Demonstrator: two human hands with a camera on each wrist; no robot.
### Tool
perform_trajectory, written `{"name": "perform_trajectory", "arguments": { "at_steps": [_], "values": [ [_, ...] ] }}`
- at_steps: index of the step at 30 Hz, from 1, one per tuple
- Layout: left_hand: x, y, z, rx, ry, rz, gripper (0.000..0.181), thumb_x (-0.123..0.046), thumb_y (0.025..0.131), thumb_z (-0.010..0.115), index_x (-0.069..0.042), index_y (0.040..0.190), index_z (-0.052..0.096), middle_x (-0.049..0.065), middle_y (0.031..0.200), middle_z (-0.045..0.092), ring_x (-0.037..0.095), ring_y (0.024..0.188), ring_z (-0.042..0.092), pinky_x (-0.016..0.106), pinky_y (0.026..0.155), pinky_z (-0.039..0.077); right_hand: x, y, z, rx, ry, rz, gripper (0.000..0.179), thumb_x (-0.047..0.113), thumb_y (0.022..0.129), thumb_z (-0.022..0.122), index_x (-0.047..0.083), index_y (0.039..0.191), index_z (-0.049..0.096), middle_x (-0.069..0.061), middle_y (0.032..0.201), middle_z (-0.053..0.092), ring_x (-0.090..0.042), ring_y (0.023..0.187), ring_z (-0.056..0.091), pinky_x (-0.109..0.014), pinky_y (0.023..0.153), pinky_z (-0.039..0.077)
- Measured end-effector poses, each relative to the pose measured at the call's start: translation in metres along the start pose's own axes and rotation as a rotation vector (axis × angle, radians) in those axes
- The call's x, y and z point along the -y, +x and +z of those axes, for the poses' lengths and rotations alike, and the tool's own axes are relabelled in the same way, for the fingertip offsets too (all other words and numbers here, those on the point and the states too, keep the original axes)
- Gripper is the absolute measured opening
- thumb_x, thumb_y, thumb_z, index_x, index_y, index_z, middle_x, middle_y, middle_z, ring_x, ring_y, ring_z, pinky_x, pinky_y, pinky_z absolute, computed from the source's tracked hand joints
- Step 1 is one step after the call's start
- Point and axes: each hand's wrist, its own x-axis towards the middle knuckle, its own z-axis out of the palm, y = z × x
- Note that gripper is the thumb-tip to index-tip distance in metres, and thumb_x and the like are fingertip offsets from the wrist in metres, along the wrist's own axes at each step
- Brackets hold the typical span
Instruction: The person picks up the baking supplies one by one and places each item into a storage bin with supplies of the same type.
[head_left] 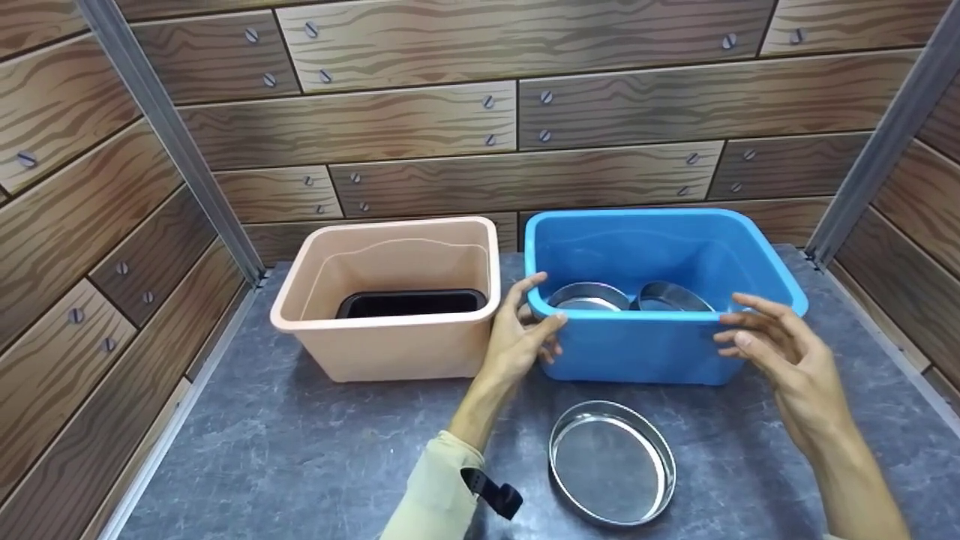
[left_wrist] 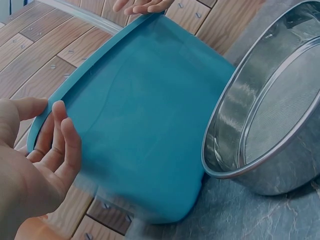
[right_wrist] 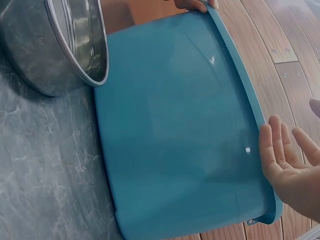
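A blue plastic bin (head_left: 637,349) stands on the right in the head view, with two round metal-rimmed pieces, one (head_left: 589,289) and another (head_left: 671,296), partly hidden inside it. At its front left corner my left hand (head_left: 514,341) grips the rim, thumb and fingers about the edge (left_wrist: 37,125). My right hand (head_left: 795,360) is at the front right part of the rim, fingers extended and holding nothing; the right wrist view shows its fingertips (right_wrist: 265,132) right at the edge. In front of the bin, a round metal sieve (head_left: 607,469) with fine mesh lies on the table.
A peach-coloured bin (head_left: 397,349) stands close on the left, a black container (head_left: 412,302) inside it. Wood-patterned panels (head_left: 450,120) enclose the back and sides of the grey marbled table (head_left: 322,450). A black strap (head_left: 491,491) circles my left sleeve.
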Motion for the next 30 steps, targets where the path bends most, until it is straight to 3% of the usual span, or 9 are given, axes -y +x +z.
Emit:
{"name": "perform_trajectory", "arguments": {
  "at_steps": [5,12,17,30],
  "values": [
    [0.000,0.000,-0.001,0.004,-0.022,0.006,0.067,-0.005,0.092,0.075,-0.014,0.152,0.047,0.013,0.081,0.064,0.015,0.052,0.062,0.024,0.045,0.051,-0.003,-0.006,0.000,0.065,-0.047,0.044,0.045,-0.013,0.103,0.047,-0.010,0.147,0.046,-0.017,0.125,0.064,-0.023,0.106,0.070,-0.030,0.089,0.061],
    [0.000,0.000,0.001,0.005,-0.040,0.000,0.067,-0.004,0.092,0.075,-0.011,0.153,0.046,0.010,0.077,0.061,0.014,0.052,0.062,0.024,0.045,0.051,-0.009,-0.018,0.000,0.012,-0.188,0.182,0.044,-0.010,0.103,0.050,-0.009,0.147,0.047,-0.025,0.123,0.063,-0.028,0.099,0.070,-0.033,0.084,0.062],
    [0.001,0.000,0.001,0.003,-0.037,-0.001,0.067,-0.003,0.093,0.074,-0.010,0.153,0.045,0.009,0.079,0.064,0.013,0.052,0.061,0.023,0.044,0.050,-0.016,-0.026,-0.003,0.044,-0.260,0.244,0.047,-0.009,0.103,0.053,-0.007,0.148,0.045,-0.027,0.123,0.062,-0.025,0.097,0.071,-0.033,0.084,0.062],
    [0.002,0.000,0.003,0.000,-0.049,0.007,0.068,-0.004,0.092,0.075,-0.012,0.153,0.046,0.008,0.081,0.066,0.015,0.052,0.062,0.025,0.045,0.051,-0.028,-0.038,-0.009,0.128,-0.343,0.366,0.049,-0.001,0.104,0.057,-0.003,0.151,0.044,-0.014,0.122,0.067,-0.030,0.099,0.071,-0.036,0.084,0.063]
  ]
}}
